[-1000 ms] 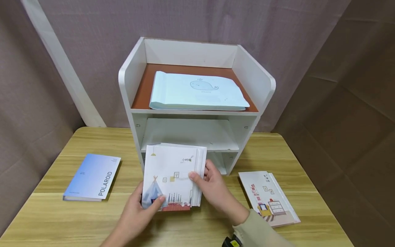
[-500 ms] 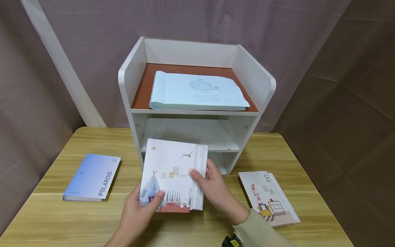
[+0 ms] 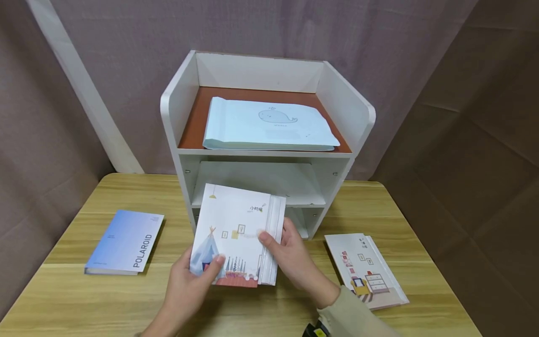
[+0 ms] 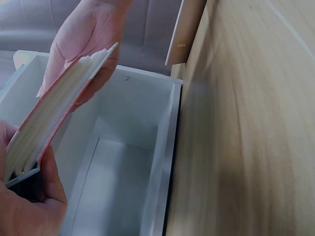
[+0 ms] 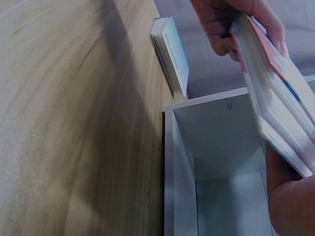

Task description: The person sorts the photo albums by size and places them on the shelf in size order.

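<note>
Both hands hold a white photo album (image 3: 236,234) with a blue tent printed on its cover, in front of the white shelf unit. My left hand (image 3: 189,281) grips its lower left corner, thumb on the cover and fingers behind. At the right, along the ridged spine strip, my right hand (image 3: 294,257) pinches the album in the same way. Thick page edges of the album (image 4: 59,103) show from below in the left wrist view, between the left hand (image 4: 29,206) and the right hand (image 4: 93,29). The fingers behind the album are mostly hidden in the head view.
The shelf unit (image 3: 343,105) stands at the back of the wooden table (image 3: 252,318). On its brown top lies a pale blue whale-print packet (image 3: 269,126). A blue POLAROID album (image 3: 124,241) lies at left, another white illustrated album (image 3: 366,271) at right. Curtains hang behind.
The album has turned slightly clockwise, and its upper left corner has moved up and a little right. My left hand has shifted slightly with it; the right hand has hardly moved.
</note>
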The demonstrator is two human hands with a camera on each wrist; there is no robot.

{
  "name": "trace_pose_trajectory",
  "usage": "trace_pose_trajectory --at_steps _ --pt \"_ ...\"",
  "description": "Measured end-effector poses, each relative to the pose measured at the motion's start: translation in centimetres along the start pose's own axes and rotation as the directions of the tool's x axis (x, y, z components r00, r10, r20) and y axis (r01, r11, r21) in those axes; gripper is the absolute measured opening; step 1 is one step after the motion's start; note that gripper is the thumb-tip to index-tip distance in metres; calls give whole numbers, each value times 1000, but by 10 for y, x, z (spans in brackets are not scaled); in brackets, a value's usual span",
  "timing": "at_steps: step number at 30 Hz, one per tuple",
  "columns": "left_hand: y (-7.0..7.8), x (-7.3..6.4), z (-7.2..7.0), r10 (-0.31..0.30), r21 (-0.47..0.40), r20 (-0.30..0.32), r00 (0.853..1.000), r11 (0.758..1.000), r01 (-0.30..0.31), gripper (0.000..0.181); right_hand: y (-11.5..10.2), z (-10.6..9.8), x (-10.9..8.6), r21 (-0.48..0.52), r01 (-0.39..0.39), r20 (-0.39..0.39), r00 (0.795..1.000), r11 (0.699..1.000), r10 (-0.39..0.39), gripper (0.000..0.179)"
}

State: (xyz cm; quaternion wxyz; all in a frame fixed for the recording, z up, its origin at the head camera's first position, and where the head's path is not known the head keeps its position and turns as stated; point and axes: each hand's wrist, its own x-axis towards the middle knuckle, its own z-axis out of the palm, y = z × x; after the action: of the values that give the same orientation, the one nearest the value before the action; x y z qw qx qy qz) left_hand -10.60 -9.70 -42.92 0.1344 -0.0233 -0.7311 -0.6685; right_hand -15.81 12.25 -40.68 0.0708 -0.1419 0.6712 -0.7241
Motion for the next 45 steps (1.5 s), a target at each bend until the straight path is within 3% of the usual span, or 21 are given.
trace_pose_trajectory --at_steps 11,20,31,38,45 --pt "8 11 2 -54 19 -11 998 998 54 34 2 4 -4 15 -16 13 1000 1000 16 52" --pt "12 20 1 -14 11 -27 1000 1000 14 35 5 6 -7 -1 -34 66 997 999 34 56" --pt "21 32 -2 -57 32 -51 997 998 58 29 4 7 -12 31 -63 144 988 998 58 70" --pt "24 38 -4 -75 35 -23 997 996 76 36 2 7 -10 27 -29 137 990 999 25 67" --pt "26 40 -7 -87 61 31 996 995 85 52 -2 8 -7 36 -58 92 994 998 55 66"
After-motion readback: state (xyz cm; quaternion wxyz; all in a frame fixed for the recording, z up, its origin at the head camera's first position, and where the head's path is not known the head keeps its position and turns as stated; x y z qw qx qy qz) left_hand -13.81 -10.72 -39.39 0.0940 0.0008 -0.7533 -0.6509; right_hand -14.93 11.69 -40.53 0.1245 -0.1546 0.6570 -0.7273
